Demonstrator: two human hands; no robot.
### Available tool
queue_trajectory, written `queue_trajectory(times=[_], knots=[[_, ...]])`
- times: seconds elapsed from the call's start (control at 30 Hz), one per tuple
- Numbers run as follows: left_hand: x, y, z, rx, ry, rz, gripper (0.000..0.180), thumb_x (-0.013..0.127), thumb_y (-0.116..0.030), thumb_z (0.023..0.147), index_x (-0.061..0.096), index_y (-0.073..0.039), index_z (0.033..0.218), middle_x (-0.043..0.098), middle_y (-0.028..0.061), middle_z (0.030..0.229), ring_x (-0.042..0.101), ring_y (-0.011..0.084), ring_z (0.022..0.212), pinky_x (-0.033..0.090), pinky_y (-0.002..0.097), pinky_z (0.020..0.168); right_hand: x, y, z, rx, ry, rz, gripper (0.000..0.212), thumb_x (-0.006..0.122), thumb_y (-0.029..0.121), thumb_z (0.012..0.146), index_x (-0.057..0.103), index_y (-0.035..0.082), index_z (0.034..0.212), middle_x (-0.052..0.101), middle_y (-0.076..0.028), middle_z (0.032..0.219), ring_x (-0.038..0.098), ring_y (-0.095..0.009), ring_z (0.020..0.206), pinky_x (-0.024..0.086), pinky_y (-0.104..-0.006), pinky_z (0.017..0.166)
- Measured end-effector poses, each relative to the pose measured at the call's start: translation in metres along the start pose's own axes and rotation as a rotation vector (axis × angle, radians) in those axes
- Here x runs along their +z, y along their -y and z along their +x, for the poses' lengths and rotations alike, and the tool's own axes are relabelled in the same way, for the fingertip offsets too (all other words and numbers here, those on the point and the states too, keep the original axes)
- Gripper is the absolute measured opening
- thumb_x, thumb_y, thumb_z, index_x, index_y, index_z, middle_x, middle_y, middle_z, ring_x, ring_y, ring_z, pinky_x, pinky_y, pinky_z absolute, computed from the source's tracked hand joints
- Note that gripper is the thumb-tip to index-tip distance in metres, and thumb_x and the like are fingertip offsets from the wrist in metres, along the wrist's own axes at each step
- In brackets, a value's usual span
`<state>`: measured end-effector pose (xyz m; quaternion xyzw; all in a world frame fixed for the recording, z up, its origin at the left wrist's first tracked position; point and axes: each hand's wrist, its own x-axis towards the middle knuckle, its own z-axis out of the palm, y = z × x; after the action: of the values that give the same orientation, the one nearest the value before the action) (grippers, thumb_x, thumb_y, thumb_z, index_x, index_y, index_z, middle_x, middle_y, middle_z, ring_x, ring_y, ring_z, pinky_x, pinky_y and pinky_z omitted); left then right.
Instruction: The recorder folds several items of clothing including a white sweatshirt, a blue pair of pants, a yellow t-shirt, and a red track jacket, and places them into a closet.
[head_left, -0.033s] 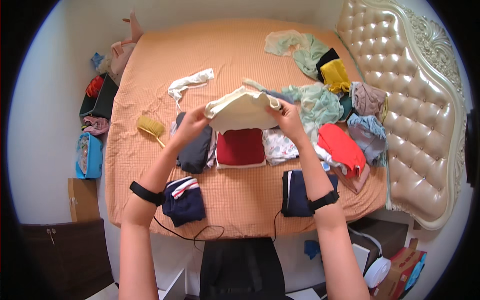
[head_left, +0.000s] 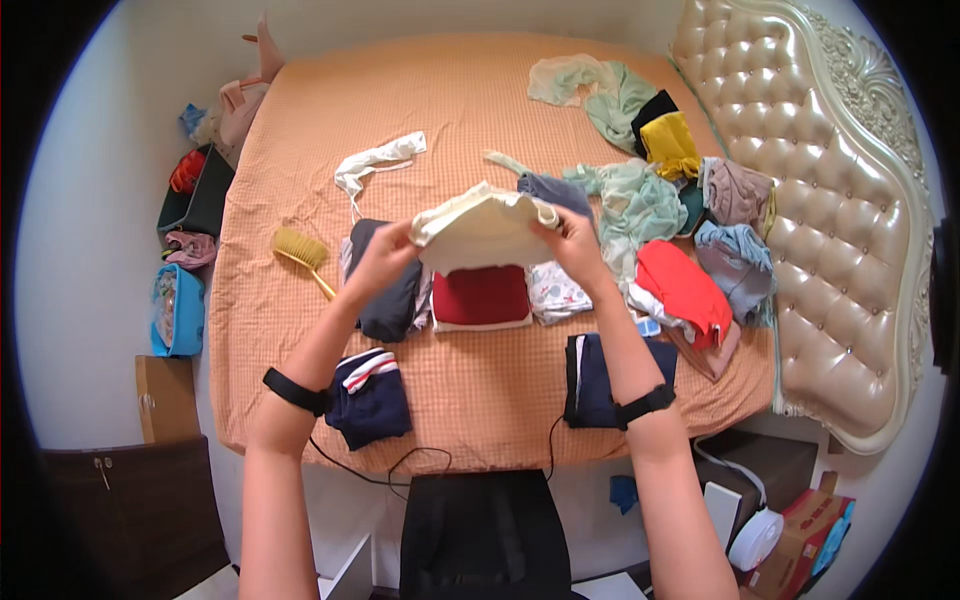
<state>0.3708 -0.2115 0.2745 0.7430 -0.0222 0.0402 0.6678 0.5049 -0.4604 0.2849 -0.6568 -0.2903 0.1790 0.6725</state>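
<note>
A cream-white piece of clothing hangs between my two hands above the bed; its exact kind is hard to make out. My left hand is closed on its left edge and my right hand grips the right edge. Just below it lies a dark red folded garment on top of a pale one, partly covered by the cloth. Beside my left hand rests a dark grey folded garment. A white patterned folded garment lies under my right hand.
Navy folded clothes and another navy stack lie near the front edge. A yellow-bristled brush and white cloth are leftward. Loose clothes, including a red one, heap near the tufted headboard. A black cable crosses the edge.
The cream-white clothing and my hands have shifted very slightly downward in the view. Both hands keep their hold on it.
</note>
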Motion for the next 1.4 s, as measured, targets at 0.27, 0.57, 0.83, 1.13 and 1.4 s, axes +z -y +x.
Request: queue_trajectory(times=[0.27, 0.57, 0.83, 1.13, 1.4], knots=[[0.058, 0.082, -0.125, -0.190, 0.057, -0.109, 0.026, 0.050, -0.006, 0.087, 0.053, 0.004, 0.111, 0.058, 0.0021, 0.102, 0.051, 0.0082, 0.094, 0.042, 0.0238, 0.083, 0.033, -0.085, -0.138, 0.312, 0.036, 0.002, 0.022, 0.059, 0.010, 0.083, 0.059, -0.001, 0.102, 0.057, 0.004, 0.076, 0.042, -0.001, 0.058, 0.034, -0.0206, 0.051], [0.095, 0.117, -0.204, -0.396, 0.141, -0.174, 0.027, 0.051, -0.007, 0.087, 0.052, 0.006, 0.110, 0.058, 0.0034, 0.101, 0.052, 0.0086, 0.092, 0.042, 0.0249, 0.084, 0.049, -0.125, -0.220, 0.528, 0.112, -0.065, 0.024, 0.061, 0.014, 0.082, 0.060, 0.000, 0.101, 0.058, 0.003, 0.078, 0.045, -0.002, 0.064, 0.037, -0.0202, 0.055], [0.096, 0.136, -0.167, -0.344, 0.041, -0.054, 0.029, 0.051, -0.005, 0.084, 0.051, 0.004, 0.112, 0.058, 0.0058, 0.103, 0.051, 0.0104, 0.097, 0.041, 0.0256, 0.085, 0.038, -0.151, -0.190, 0.470, 0.014, -0.007, 0.023, 0.060, 0.013, 0.082, 0.060, -0.001, 0.100, 0.059, 0.002, 0.079, 0.047, -0.004, 0.067, 0.039, -0.0217, 0.059], [0.087, 0.171, -0.075, -0.173, -0.280, 0.016, 0.023, 0.050, -0.006, 0.087, 0.050, 0.002, 0.109, 0.055, 0.0027, 0.086, 0.049, 0.0073, 0.077, 0.040, 0.0216, 0.069, 0.028, -0.187, -0.112, 0.396, -0.250, 0.021, 0.024, 0.060, 0.015, 0.082, 0.058, -0.002, 0.098, 0.060, -0.001, 0.075, 0.050, -0.005, 0.066, 0.042, -0.0238, 0.061], [0.067, 0.228, 0.014, -0.206, -0.499, -0.033, 0.029, 0.052, -0.013, 0.087, 0.046, 0.000, 0.112, 0.058, 0.0045, 0.085, 0.051, 0.0073, 0.074, 0.040, 0.0202, 0.063, 0.021, -0.247, -0.059, 0.430, -0.417, 0.180, 0.040, 0.065, 0.026, 0.080, 0.050, -0.006, 0.098, 0.059, -0.006, 0.077, 0.051, -0.009, 0.064, 0.041, -0.0213, 0.058]])
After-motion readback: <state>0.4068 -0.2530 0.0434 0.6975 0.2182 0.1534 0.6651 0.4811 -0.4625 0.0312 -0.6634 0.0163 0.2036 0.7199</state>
